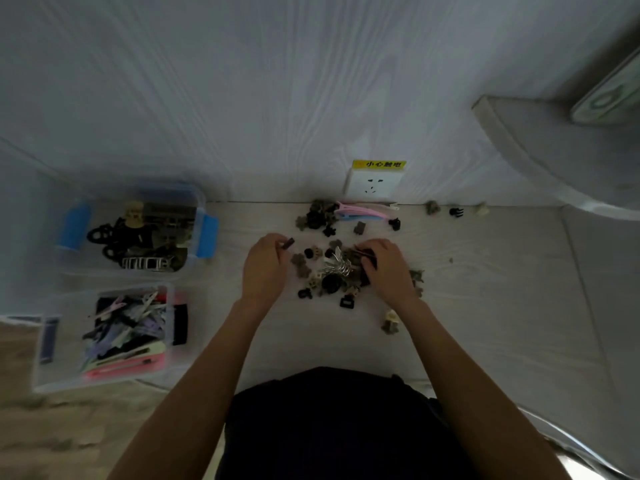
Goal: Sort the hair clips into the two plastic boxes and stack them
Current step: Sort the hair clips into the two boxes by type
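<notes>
A heap of small dark and beige hair clips (329, 275) lies on the pale surface between my hands. My left hand (265, 268) pinches a small dark clip (288, 243) at the heap's left edge. My right hand (388, 268) rests on the heap's right side, its fingers curled round a dark clip (367, 254). A second cluster of clips (317, 216) with long pink and blue clips (360, 213) lies by the wall. At the left stand two clear plastic boxes: the far box (204, 233), with blue latches, holds claw clips; the near box (168, 337) holds flat pastel clips.
A wall socket (374, 185) with a yellow label sits on the wall just behind the clips. A few stray clips (456, 212) lie along the wall to the right. A grey curved object (554, 157) fills the right side. My dark clothing (329, 427) is at the bottom.
</notes>
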{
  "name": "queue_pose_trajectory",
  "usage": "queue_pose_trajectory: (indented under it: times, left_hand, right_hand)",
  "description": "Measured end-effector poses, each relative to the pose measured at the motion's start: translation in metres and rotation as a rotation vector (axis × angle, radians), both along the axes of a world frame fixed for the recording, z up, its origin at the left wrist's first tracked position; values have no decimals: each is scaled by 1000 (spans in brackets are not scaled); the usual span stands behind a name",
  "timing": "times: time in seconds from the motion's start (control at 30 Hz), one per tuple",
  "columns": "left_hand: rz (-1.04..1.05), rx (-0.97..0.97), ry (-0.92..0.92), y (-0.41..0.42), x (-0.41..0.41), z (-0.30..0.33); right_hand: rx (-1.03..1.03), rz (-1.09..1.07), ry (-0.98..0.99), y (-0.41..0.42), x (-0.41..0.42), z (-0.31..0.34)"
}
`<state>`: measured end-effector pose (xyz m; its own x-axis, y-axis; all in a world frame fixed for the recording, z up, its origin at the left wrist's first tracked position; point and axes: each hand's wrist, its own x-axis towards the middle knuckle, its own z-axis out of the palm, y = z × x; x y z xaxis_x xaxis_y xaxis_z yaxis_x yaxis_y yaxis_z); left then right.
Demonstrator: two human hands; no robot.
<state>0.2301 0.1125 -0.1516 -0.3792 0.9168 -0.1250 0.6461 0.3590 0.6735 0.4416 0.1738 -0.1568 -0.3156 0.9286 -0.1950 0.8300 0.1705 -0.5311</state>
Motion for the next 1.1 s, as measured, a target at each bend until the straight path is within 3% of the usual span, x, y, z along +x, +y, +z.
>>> queue_pose_trajectory:
  times: [0.17,0.3,0.47,0.67,0.93,1.1]
  left_hand:
    - [-216,-6,90,17,19,9]
    - [-422,-41,124,38,29,9]
    - [-513,-205,141,38,25,5]
    - [-464,-113,186,23,32,1]
    - [-580,-139,398,42,37,5]
    - [-527,-94,364,31,15,7]
  right_hand:
    - [45,-74,-132,11,1,2]
    - [51,-162,-41,16,8,10]
    - [49,-176,61,22,35,20]
    - [-98,-6,-54,9,38,9]
    - [-75,11,-130,16,29,7]
    - [-49,124,-248,26,22,6]
